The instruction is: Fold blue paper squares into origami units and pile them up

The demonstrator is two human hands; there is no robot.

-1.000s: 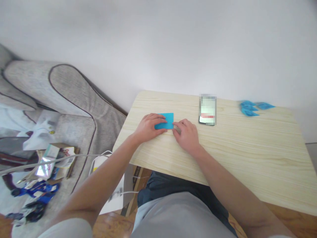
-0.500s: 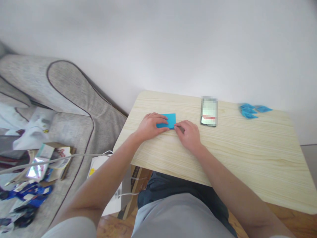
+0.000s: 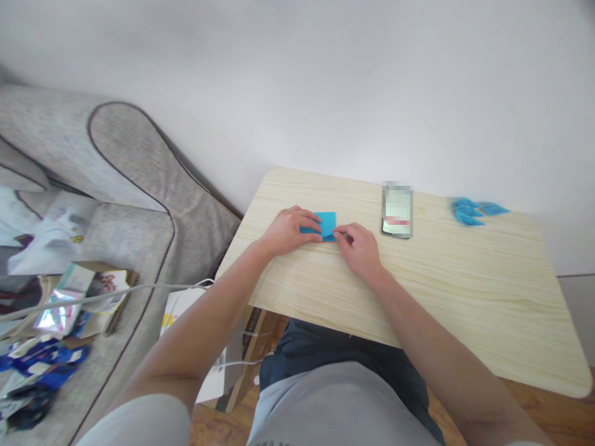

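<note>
A folded sheet of blue paper (image 3: 328,220) lies on the wooden-topped table, partly hidden under my left hand (image 3: 294,231). That hand rests over the paper's left part with its fingers stretched out and apart, holding it down. My right hand (image 3: 357,245) pinches the lifted edge of the paper's upper layer at the near right corner, between thumb and forefinger. Below this raised flap, a strip of the lower layer shows.
A phone with a blurred screen (image 3: 397,210) lies right of my hands. Several folded blue paper pieces (image 3: 467,212) sit near the table's (image 3: 465,297) back right. A grey sofa (image 3: 134,142) with packets and bags stands left. A pale cable (image 3: 139,288) crosses there.
The near right edge of the blue paper's upper layer has been lifted and curled away from the lower layer by my right hand. The view has shifted slightly.
</note>
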